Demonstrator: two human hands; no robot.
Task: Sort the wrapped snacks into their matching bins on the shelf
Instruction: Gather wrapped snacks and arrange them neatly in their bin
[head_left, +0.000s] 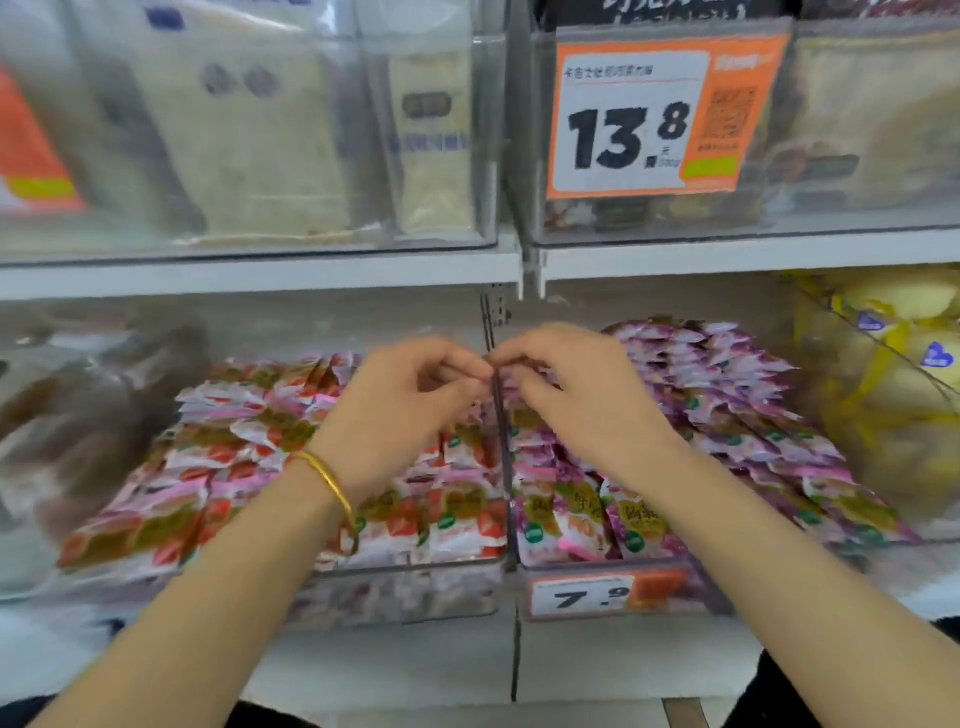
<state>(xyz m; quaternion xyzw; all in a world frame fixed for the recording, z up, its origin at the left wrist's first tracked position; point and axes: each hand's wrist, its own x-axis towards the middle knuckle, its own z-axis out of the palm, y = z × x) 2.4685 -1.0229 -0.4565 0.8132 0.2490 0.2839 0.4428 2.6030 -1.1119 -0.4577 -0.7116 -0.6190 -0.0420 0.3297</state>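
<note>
Two clear bins stand side by side on the lower shelf. The left bin (405, 587) is heaped with red-and-white wrapped snacks (218, 467). The right bin (587, 569) holds purple-and-pink wrapped snacks (737, 405). My left hand (400, 410), a gold bangle on its wrist, and my right hand (576, 384) meet over the divide between the bins, far back on the piles. Both have curled fingers with fingertips close together at the divide. Whether either pinches a snack is hidden by the fingers and blur.
A price tag reading 7.9 (597, 597) hangs on the right bin's front. The upper shelf (260, 278) carries clear bins of pale packets and an orange 13.8 tag (654, 119). Yellow-ribboned packs (893, 384) sit at far right, brown packs (78, 405) at far left.
</note>
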